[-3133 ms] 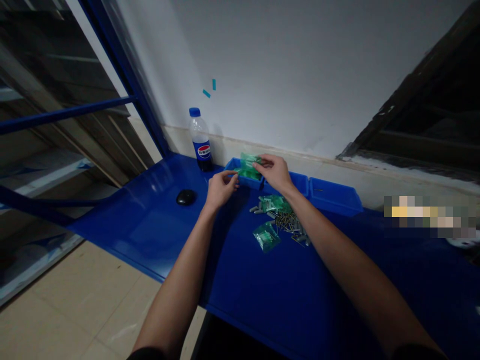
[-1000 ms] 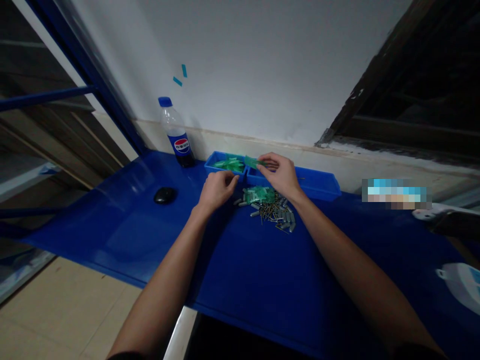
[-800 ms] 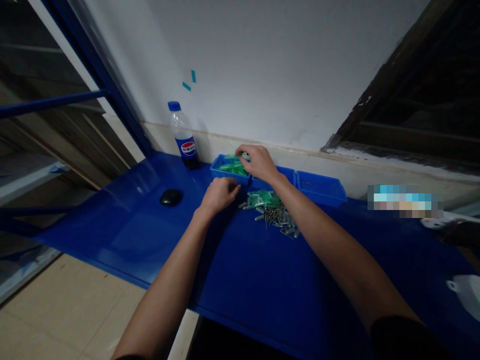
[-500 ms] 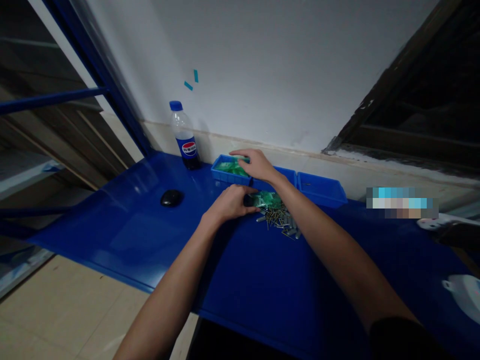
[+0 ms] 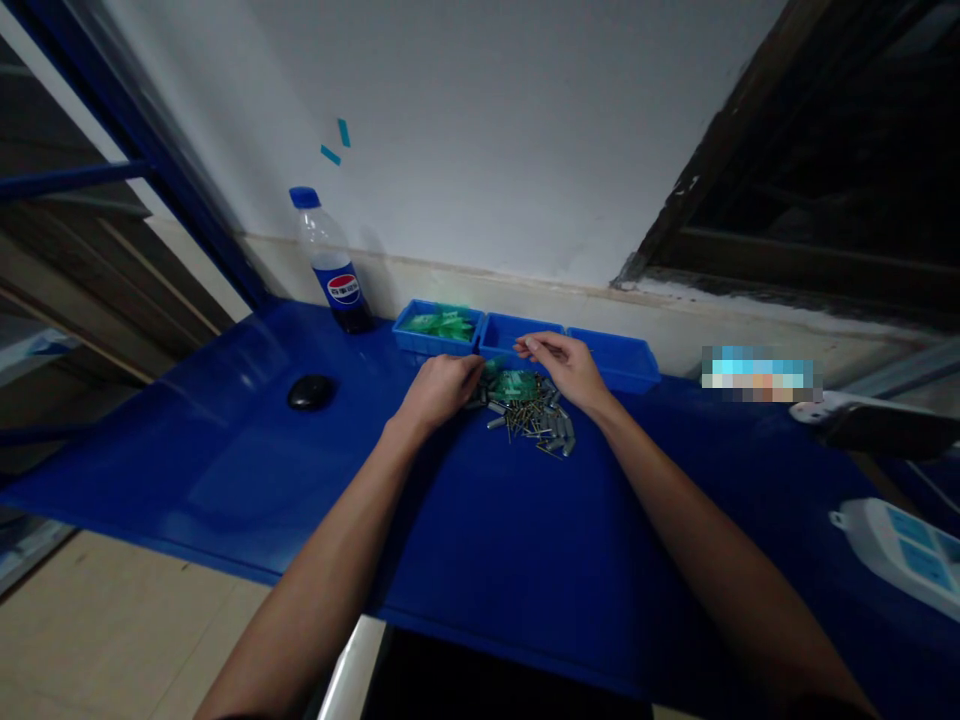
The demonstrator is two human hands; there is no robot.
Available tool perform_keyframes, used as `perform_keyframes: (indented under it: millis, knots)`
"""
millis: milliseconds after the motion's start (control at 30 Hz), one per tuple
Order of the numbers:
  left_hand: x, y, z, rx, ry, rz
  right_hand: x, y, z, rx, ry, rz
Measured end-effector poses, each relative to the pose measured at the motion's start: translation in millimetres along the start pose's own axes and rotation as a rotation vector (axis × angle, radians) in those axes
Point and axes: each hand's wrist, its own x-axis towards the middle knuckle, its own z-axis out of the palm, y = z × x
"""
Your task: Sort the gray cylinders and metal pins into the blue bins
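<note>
My left hand [image 5: 444,388] rests at the left edge of a pile, fingers curled and closed. Its fingertips meet green clear plastic packets [image 5: 516,384] on top of the pile; what they grip is hidden. My right hand [image 5: 570,368] hovers over the front of the middle blue bin [image 5: 517,328], thumb and fingers pinched together, and anything between them is too small to make out. Below both hands lie loose screws [image 5: 529,420] mixed with grey wall plugs [image 5: 559,428]. More green packets [image 5: 442,323] fill the left blue bin [image 5: 431,345].
The right blue bin [image 5: 619,362] stands in line by the wall. A cola bottle [image 5: 341,285] and a black computer mouse [image 5: 310,392] are on the left of the blue table [image 5: 480,560]. A white plastic case [image 5: 907,550] sits at the right, near a dark phone-like object [image 5: 889,430].
My right hand has moved right from over the left bin to the middle bin, its fingers drawing together. My left hand stays by the pile. The camera view has shifted.
</note>
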Motion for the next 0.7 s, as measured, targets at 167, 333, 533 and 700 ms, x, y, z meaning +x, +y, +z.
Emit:
perform_keyframes:
  millis: [167,333,533,700]
  knots:
    - [3.4,3.9,2.5,-0.143,0.308,-0.088,-3.6,-3.5,-4.6,-0.001,-0.004,-0.006]
    - [6.4,14.6,1.5,-0.503,0.261,-0.129,-6.0,-10.0,3.3,0.078,-0.123,0.155]
    - [6.6,9.1,-1.5,-0.473,0.147,-0.161,-7.7,-3.2,7.2,0.081,-0.055,0.259]
    - [0.3,-11.3,-11.2,-0.135,0.158,-0.217,21.6,-12.1,19.4,-0.074,0.119,0.066]
